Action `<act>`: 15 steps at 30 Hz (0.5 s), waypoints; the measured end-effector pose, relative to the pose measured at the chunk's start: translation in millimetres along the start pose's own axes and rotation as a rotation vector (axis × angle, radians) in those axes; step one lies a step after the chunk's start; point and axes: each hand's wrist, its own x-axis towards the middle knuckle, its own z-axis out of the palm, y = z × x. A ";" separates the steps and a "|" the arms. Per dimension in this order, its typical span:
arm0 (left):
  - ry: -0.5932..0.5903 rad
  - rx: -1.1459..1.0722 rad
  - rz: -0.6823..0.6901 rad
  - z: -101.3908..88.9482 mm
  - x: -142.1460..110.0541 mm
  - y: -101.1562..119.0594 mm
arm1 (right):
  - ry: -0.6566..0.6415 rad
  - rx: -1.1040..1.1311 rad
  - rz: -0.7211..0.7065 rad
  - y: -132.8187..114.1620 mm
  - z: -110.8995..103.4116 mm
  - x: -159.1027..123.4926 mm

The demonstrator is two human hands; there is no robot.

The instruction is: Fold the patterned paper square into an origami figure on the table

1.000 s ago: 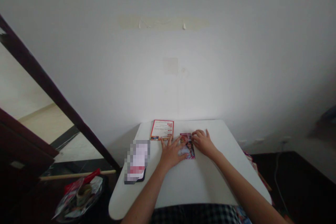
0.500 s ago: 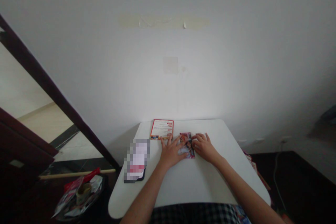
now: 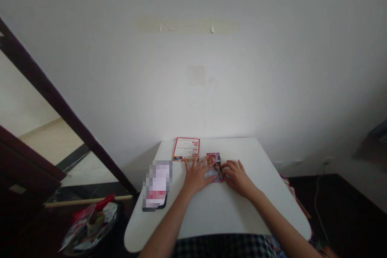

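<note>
A small colourful picture card (image 3: 215, 166) lies on the white table in front of me. My left hand (image 3: 196, 176) rests flat with its fingers spread, the fingertips and thumb reaching over the card's left part. Along the card's right edge sits my right hand (image 3: 237, 176), fingers bent and slightly apart; its thumb is mostly hidden. Just beyond my left fingertips is a red-bordered sheet (image 3: 187, 147) with printed text and a colourful strip along its near edge.
A phone with a blurred-out screen (image 3: 157, 185) lies at the left of the white table (image 3: 217, 213). The table's far edge meets the wall (image 3: 242, 88). On the floor at left stands a bin (image 3: 96, 225) with wrappers in it, near a door frame (image 3: 69, 113).
My right hand has shifted slightly towards me along the card's right edge. My left hand, the card and the sheet have stayed in place.
</note>
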 end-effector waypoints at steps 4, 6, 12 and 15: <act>0.002 -0.005 -0.008 -0.4 0.2 0.5 | -0.011 0.029 -0.006 -1.9 0.8 -7.7; 0.010 -0.010 -0.005 -0.4 0.2 0.5 | -0.010 0.042 -0.005 -2.6 2.4 -12.1; 0.055 -0.030 -0.003 -1.0 -1.3 0.9 | 0.046 0.107 -0.001 -0.6 5.6 -19.1; 0.067 -0.034 -0.006 -1.4 -1.9 0.8 | 0.094 0.172 0.024 2.4 4.3 -13.3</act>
